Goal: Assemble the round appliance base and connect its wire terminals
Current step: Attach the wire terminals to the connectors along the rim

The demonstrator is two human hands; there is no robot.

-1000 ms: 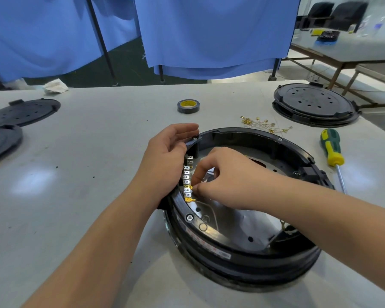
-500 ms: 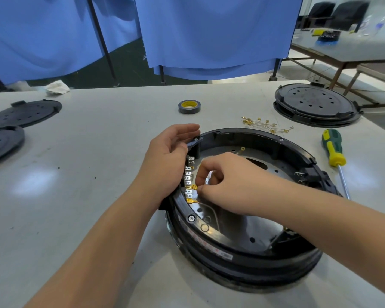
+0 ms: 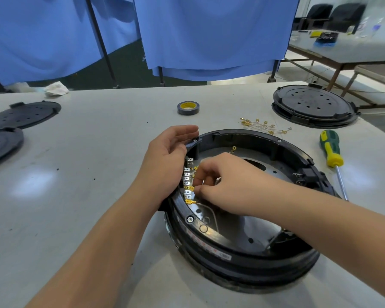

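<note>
Two bare hands work at the left inner rim of the round appliance base point(image 3: 242, 247), a black ring-shaped housing with a shiny metal plate inside, which sits on the pale bench point(image 3: 80, 196) at the centre right of the frame. The left hand point(image 3: 165, 161) curls over the outside of the rim at its upper left, fingers bent round the black edge and gripping it beside a small screw post. The right hand point(image 3: 222, 181) reaches in from the right of the frame, its fingers bunched and pinching at the row of terminals point(image 3: 188, 176), a curved line of silver tabs along the inner wall; what exactly sits between the fingertips is hidden by the fingers themselves. A few gold wire terminals point(image 3: 190, 201) show on that row, one at its lower end and one just beside the right fingertips. Above the base in the frame, a loose heap of spare gold terminals point(image 3: 262, 126) with thin wires lies on the bench. A screwdriver point(image 3: 331, 150) with a green and yellow handle lies to the right of the base, its shaft pointing toward the lower right. A roll of dark tape point(image 3: 188, 108) with a yellow core stands near the centre top. A black round cover point(image 3: 313, 106) rests at the upper right, and two more dark discs point(image 3: 20, 115) lie at the left edge. Blue curtains point(image 3: 209, 32) hang behind the bench.
</note>
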